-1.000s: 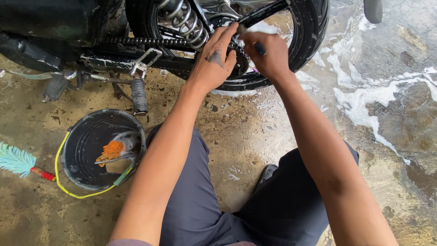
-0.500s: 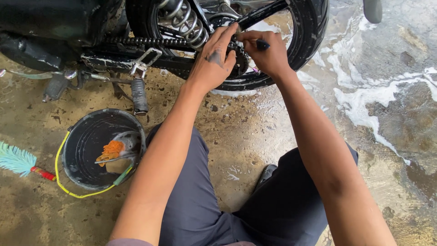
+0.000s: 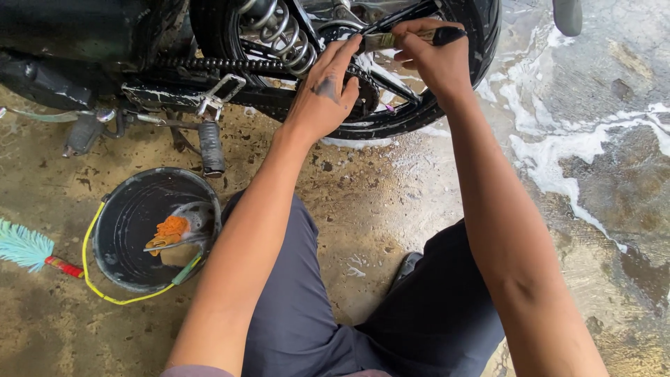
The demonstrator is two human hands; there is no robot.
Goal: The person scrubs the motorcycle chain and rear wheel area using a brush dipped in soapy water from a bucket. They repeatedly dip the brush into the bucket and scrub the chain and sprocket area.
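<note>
Since the earlier frames the right hand [image 3: 429, 59] has lifted slightly, and the brush [image 3: 412, 38] it grips now sits higher against the rear wheel [image 3: 419, 115]; the left hand [image 3: 324, 94] is unchanged in position.

Step in hand, as judged: scrubbing the hub and spoke area of the wheel with the brush. The right hand is closed around the dark handle, bristle end pointing left into the spokes. The left hand is open, fingers spread, resting against the wheel near the chain sprocket, apparently steadying it.

Next move, as judged: calls for short strokes in the narrow gaps between the spokes, with the left fingers kept off the chain [image 3: 209, 64] and the spring [image 3: 283, 31].

Condition of the wheel: black, wet, streaked with white suds, standing upright on the floor [image 3: 391, 202] at the top of the view. The brush head is partly hidden by the fingers.

Surroundings: wet, stained concrete with foam trails to the right. A footpeg [image 3: 211, 148] hangs below the frame. A black bucket [image 3: 122, 251] with a yellow bail stands by the left knee, holding an orange cloth [image 3: 169, 229]. A teal duster [image 3: 24, 246] lies at the far left.
</note>
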